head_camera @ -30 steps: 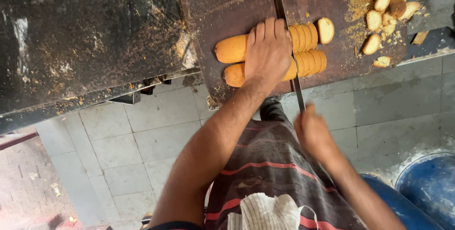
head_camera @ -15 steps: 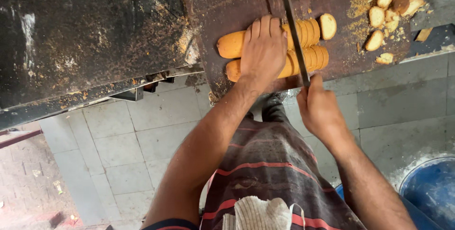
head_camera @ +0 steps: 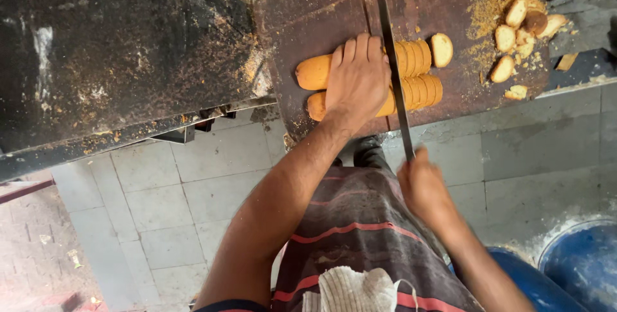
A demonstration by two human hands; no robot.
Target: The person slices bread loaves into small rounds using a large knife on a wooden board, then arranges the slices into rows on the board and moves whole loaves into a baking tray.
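Two long orange-brown bread loaves [head_camera: 313,72] lie side by side on a dark wooden cutting board [head_camera: 321,16]. My left hand [head_camera: 357,79] presses flat on both loaves and holds them down. My right hand [head_camera: 422,187] grips the handle of a long dark knife [head_camera: 393,74], whose blade lies across the loaves just right of my left fingers. Several cut slices [head_camera: 421,71] stand in a row to the right of the blade, and one slice [head_camera: 441,50] lies a little apart.
A heap of cut slices and crumbs [head_camera: 520,16] sits at the board's right end. A grimy black counter [head_camera: 116,48] extends left. Grey floor tiles [head_camera: 160,209] lie below, with a blue drum [head_camera: 578,267] at the lower right.
My right hand has drawn back toward me with the knife, the blade sliding across the loaves. My left hand stays pressed on the bread.
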